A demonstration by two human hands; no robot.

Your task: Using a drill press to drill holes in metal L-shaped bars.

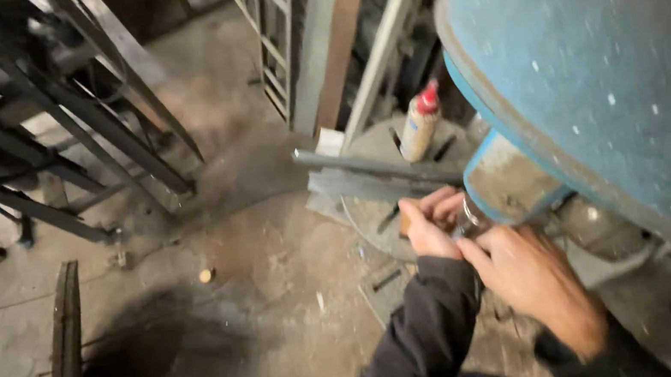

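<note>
Two bare hands in dark sleeves are working close together beside a big blue machine (594, 51). The right hand (538, 283) is curling its fingers around a small metal ring (470, 216), while the left hand (431, 223) is pinching near it. Just beyond, grey steel bars (376, 170) are lying near a red-capped bottle (420, 123); black frames (68, 128) are standing far left.

Dusty concrete floor (265, 310) (dimly lit), metal frames (61, 138) leaning about.
</note>
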